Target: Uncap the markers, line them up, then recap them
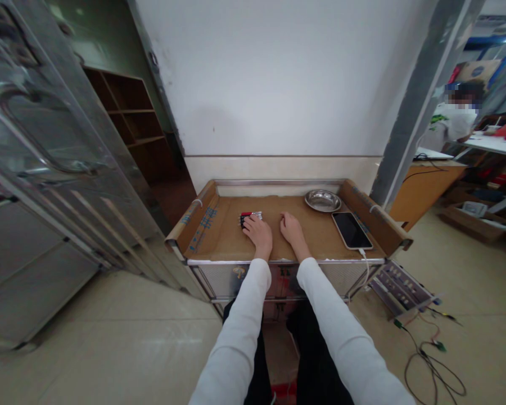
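Note:
My left hand point(259, 233) lies over a small cluster of red, black and silver pieces point(250, 215) on the cardboard-lined top of a metal cart point(227, 239). Its fingers curl onto the near side of the cluster and partly hide it; the exact kind of these pieces is too small to tell. To the right, apart from the cluster, my right hand point(292, 228) rests just above or on the cardboard. Its fingers are bent inward, and whatever may lie within them is hidden.
A round steel dish point(322, 200) and a phone point(352, 230) with a white cable sit at the cart's right. Raised cardboard-covered sides bound the top. A metal door point(67, 146) stands left. Cables point(434, 365) lie on the floor near a metal rack point(402, 289). A person sits far right.

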Available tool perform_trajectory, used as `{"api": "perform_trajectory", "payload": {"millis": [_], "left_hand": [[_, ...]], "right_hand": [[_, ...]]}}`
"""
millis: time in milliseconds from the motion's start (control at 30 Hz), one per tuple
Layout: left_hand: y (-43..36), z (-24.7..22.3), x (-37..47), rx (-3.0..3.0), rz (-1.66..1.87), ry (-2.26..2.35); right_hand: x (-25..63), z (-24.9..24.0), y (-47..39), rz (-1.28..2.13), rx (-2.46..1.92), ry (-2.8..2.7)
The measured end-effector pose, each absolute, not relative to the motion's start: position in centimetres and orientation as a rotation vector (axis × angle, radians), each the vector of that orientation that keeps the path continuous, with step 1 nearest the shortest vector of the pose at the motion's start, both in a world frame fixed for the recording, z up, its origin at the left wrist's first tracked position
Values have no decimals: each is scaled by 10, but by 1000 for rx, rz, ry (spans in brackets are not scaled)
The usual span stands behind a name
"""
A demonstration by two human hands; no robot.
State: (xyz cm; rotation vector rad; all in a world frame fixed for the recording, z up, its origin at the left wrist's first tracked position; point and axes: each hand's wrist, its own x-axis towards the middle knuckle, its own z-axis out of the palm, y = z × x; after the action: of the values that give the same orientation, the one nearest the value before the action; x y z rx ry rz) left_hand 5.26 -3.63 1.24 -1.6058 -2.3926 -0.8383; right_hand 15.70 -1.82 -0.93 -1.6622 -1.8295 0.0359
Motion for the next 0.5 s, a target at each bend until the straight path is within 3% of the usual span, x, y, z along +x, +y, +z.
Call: {"api": "perform_trajectory", "payload": {"millis": [500], "left_hand": [[-31, 9, 50, -1590, -978, -2395]], "right_hand": [[155, -2, -22, -45, -1755, -1901]]}}
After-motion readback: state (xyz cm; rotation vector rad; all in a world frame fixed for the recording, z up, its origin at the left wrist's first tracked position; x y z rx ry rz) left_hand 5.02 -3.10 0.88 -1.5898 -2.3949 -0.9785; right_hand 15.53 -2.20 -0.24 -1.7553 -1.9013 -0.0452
